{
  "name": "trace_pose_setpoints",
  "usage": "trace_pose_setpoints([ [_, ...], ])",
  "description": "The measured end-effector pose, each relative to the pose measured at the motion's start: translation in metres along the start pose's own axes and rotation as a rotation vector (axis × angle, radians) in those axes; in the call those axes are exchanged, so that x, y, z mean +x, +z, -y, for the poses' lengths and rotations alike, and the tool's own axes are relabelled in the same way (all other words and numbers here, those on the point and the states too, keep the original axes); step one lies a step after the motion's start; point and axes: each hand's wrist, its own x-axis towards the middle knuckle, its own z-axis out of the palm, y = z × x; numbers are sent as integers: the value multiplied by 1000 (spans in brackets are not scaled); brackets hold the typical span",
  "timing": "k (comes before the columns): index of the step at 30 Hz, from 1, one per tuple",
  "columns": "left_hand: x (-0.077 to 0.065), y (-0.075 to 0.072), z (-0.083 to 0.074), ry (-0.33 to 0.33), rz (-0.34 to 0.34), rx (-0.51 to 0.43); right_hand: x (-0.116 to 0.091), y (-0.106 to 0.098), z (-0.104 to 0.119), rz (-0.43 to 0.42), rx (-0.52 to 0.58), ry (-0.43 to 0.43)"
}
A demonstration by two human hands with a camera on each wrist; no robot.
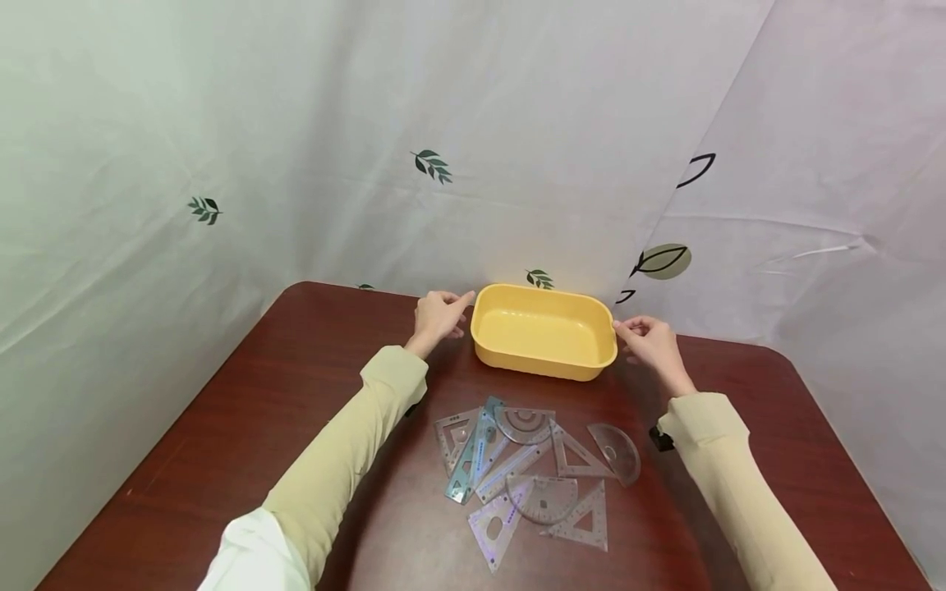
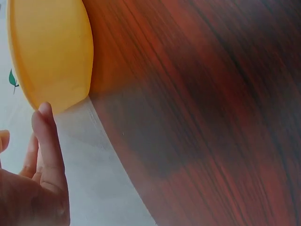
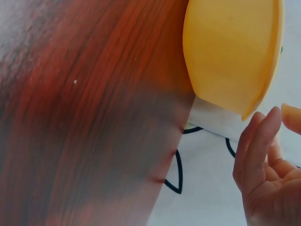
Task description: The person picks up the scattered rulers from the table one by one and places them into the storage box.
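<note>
A yellow rectangular plastic basin (image 1: 543, 367) with rounded corners sits near the table's back edge, with nothing in it. My left hand (image 1: 439, 315) is at its left end, fingers fairly straight and one fingertip right at the rim in the left wrist view. At the opposite end is my right hand (image 1: 650, 341), its fingers loosely bent and the tips close by the rim in the right wrist view. Neither hand curls round the basin. In front of it lie clear plastic rulers (image 1: 508, 474), set squares (image 1: 580, 454) and protractors (image 1: 615, 453), partly overlapping.
The dark red-brown wooden table (image 1: 222, 427) has rounded back corners. Pale curtains (image 1: 355, 123) with leaf prints hang close behind it and along both sides. A bluish ruler (image 1: 460, 480) and a purplish set square (image 1: 493, 525) lie at the left of the pile.
</note>
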Motion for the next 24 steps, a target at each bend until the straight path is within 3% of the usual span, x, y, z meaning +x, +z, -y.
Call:
trace_pose_setpoints([
  [11,5,12,5,-105,26,-89,4,7,-4,67,168,144],
  [17,7,18,5,-142,67,-140,6,12,-4,64,163,167],
  [24,9,22,6,-141,80,-175,8,15,0,49,134,169],
])
